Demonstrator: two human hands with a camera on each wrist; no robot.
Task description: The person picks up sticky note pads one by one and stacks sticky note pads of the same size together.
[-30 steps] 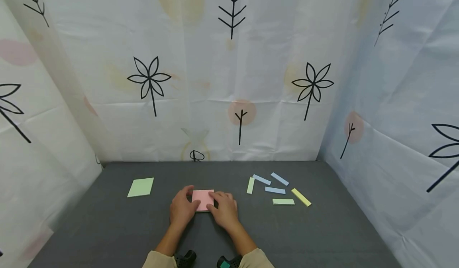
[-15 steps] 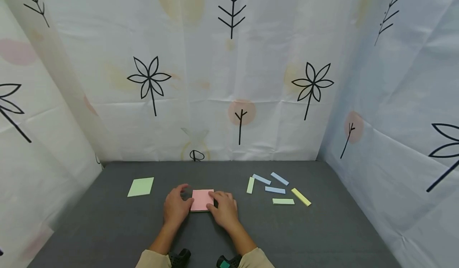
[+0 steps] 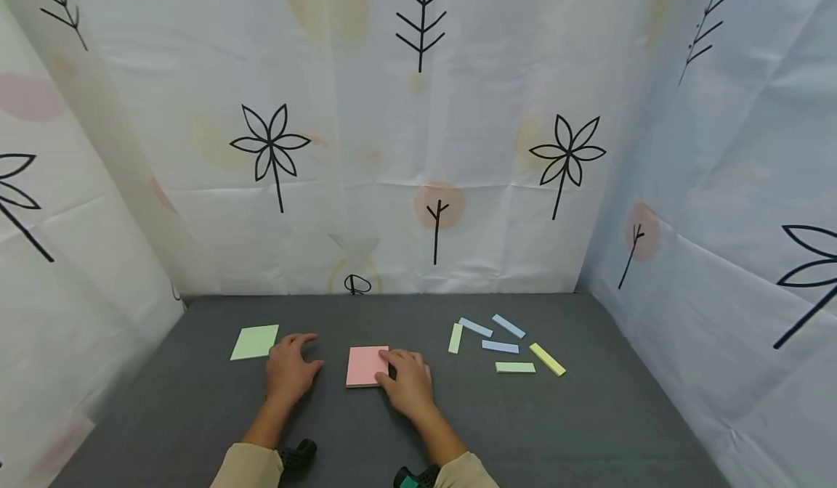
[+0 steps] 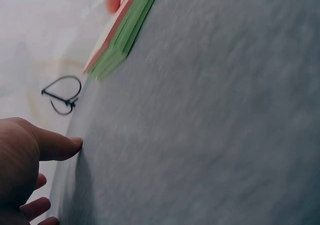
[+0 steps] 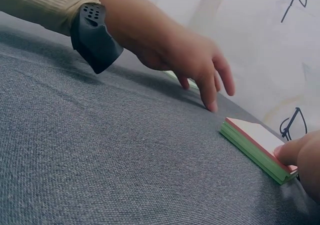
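1. the pink-topped stack (image 3: 362, 367) lies flat on the dark grey tabletop (image 3: 556, 430), with green layers showing under its pink top.
2. the right hand (image 3: 412, 385) is at the stack's right side, pinching it with the thumb at the near right corner and a fingertip farther back on the top.
3. the left hand (image 3: 288, 369) is left of the stack and apart from it, fingers loosely spread, holding nothing.
4. farther left of the stack is a green square (image 3: 253, 342), just beside the left hand; whether they touch i cannot tell.
5. right of the stack, beyond the right hand, lie three blue strips (image 3: 500, 346), two green strips (image 3: 515, 367) and a yellow strip (image 3: 547, 359).
6. behind the stack hangs a white cloth (image 3: 366, 74) printed with black plant drawings.
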